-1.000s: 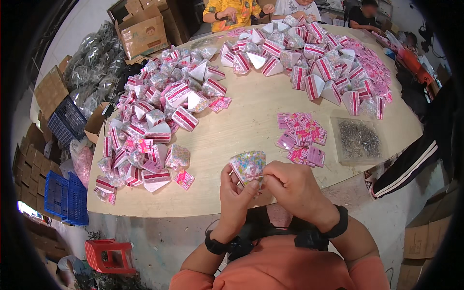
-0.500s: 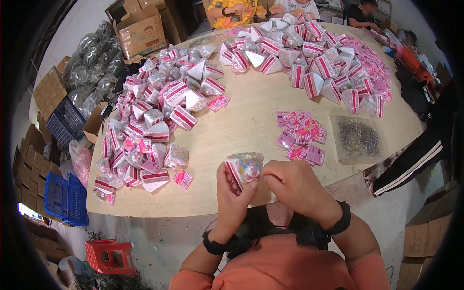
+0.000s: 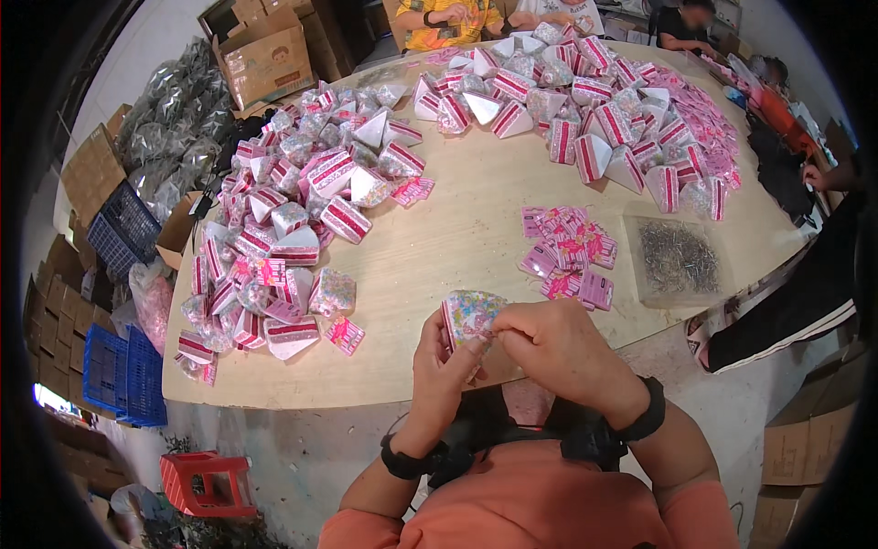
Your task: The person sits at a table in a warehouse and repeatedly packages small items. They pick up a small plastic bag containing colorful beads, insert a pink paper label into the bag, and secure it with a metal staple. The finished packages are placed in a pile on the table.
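Note:
My left hand (image 3: 441, 364) is closed around a cake-slice-shaped packet (image 3: 473, 314) at the table's near edge. Its upper face is clear film over pastel bits, and a pink-striped side shows as a thin strip by my left fingers. At the packet's right edge, my right hand (image 3: 562, 346) has thumb and forefinger pinched together, touching it; what lies between these fingertips is hidden. Beyond my right hand lies a small pile of pink printed cards (image 3: 567, 249). Beside it a clear square tray (image 3: 647, 297) holds many small metal pieces.
Heaps of similar wedge packets (image 3: 297, 247) cover the table's left side, with more packets (image 3: 599, 123) at the far right beside pink cards (image 3: 709, 119). People sit across the table; another stands at the right. Blue crates (image 3: 114, 380) and a red stool (image 3: 206, 485) stand at left.
The packet has shifted slightly right and turned, so its striped side shows less and its clear face more. My right fingertips have come up against its edge. At right, another person's hand has appeared.

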Tool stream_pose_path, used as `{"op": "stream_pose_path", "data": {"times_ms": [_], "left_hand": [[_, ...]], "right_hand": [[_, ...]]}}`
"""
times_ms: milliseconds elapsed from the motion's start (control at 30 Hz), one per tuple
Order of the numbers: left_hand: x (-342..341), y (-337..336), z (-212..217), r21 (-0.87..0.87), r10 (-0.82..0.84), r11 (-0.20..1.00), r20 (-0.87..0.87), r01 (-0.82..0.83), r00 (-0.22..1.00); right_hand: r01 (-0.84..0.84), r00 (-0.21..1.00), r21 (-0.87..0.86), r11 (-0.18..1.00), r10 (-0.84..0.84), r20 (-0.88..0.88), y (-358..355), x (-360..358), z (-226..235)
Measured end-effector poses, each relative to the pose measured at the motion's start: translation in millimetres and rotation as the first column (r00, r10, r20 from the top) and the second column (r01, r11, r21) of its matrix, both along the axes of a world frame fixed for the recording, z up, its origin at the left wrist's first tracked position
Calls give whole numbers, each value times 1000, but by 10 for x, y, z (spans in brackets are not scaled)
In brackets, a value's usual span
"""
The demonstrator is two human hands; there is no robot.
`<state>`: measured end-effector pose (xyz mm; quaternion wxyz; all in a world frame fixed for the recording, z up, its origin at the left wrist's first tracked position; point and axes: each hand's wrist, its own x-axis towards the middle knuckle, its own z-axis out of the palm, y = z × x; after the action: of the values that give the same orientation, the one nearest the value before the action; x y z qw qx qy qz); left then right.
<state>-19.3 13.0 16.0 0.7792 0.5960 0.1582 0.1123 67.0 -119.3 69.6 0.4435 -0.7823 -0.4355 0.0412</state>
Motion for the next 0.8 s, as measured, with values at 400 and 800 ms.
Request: {"op": "stream_pose_path", "data": {"times_ms": [400, 800], "left_hand": [[-10, 21, -11, 21, -11, 1000, -18, 11, 1000], [-6, 140, 32, 505, 53, 863, -39, -26, 998]], "right_hand": [[-20, 1000, 13, 1000, 20, -23, -12, 14, -32], [-2, 996, -131, 991, 14, 89, 7, -2, -26]]}}
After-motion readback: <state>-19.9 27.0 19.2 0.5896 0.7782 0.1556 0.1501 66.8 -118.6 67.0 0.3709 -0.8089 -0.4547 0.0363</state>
